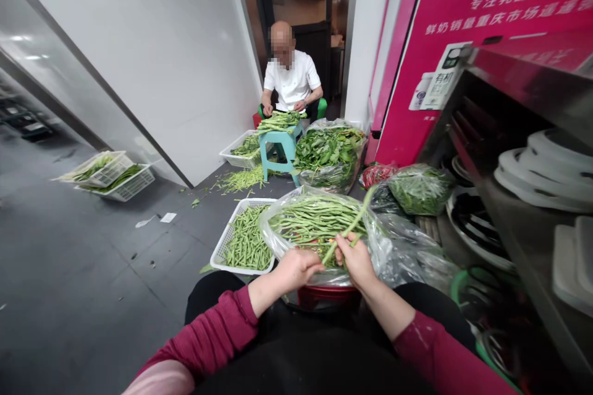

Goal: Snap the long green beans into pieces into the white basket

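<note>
My right hand (pixel 354 256) is closed around a long green bean (pixel 362 211), whose far end points up and to the right. Close to the bean's lower end, my left hand (pixel 299 268) is pinched; anything between its fingertips is too small to name. Both hands are over the near side of a plastic-lined red container, where many long beans (pixel 319 216) lie in the clear bag (pixel 273 231). Left of it stands a white basket (pixel 220 251) filled with short pieces of bean (pixel 250 237).
Ahead, a seated person (pixel 291 77) handles greens on a light blue stool (pixel 278 147). A bag of leafy greens (pixel 330 151) stands beside it. Two white baskets (pixel 134 185) are on the floor at left. A metal shelf (pixel 519 222) with plates rises at right.
</note>
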{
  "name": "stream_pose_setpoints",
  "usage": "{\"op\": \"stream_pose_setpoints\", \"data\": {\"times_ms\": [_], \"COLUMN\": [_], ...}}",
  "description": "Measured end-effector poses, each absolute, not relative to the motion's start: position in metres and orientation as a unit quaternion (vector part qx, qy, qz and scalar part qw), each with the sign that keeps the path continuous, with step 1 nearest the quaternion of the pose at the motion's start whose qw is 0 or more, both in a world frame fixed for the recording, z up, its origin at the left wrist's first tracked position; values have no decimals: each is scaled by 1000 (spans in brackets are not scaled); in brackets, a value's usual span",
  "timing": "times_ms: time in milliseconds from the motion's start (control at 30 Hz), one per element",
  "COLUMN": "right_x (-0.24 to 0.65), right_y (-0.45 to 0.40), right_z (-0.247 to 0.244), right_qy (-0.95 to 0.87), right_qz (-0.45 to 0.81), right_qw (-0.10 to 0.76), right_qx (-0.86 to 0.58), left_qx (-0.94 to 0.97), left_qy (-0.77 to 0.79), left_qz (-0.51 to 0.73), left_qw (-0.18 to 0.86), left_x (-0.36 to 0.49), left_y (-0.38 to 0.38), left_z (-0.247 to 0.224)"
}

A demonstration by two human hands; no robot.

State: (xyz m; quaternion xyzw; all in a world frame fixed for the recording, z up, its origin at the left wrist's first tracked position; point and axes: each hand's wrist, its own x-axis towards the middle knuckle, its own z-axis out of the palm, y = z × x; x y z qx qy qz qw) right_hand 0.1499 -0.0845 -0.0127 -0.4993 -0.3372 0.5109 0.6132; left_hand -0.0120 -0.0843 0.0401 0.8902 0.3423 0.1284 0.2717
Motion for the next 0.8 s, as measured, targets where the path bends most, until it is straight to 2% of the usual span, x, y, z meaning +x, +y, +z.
{"op": "stream_pose_setpoints", "data": {"times_ms": [100,233,400,500,600,700,800], "right_x": [166,186,191,191,192,191,186], "right_y": [-71,-65,-74,-77,-76,-70,-63], "right_z": [-8,2,8,7,4,-4,-13], "right_qy": [-302,-317,-331,-308,-252,-176,-127], "right_qz": [536,561,676,736,759,754,708], "right_qw": [620,621,548,499,496,530,579], "right_qx": [-487,-446,-365,-339,-337,-346,-384], "left_qx": [924,865,614,541,555,695,848], "left_qy": [235,338,449,428,435,422,306], "left_qz": [73,143,236,305,384,412,367], "left_qw": [291,343,605,657,596,411,229], "left_x": [7,18,26,36,45,48,48], "left_y": [-85,-51,2,12,7,-20,-61], "left_z": [43,44,50,57,67,71,65]}}
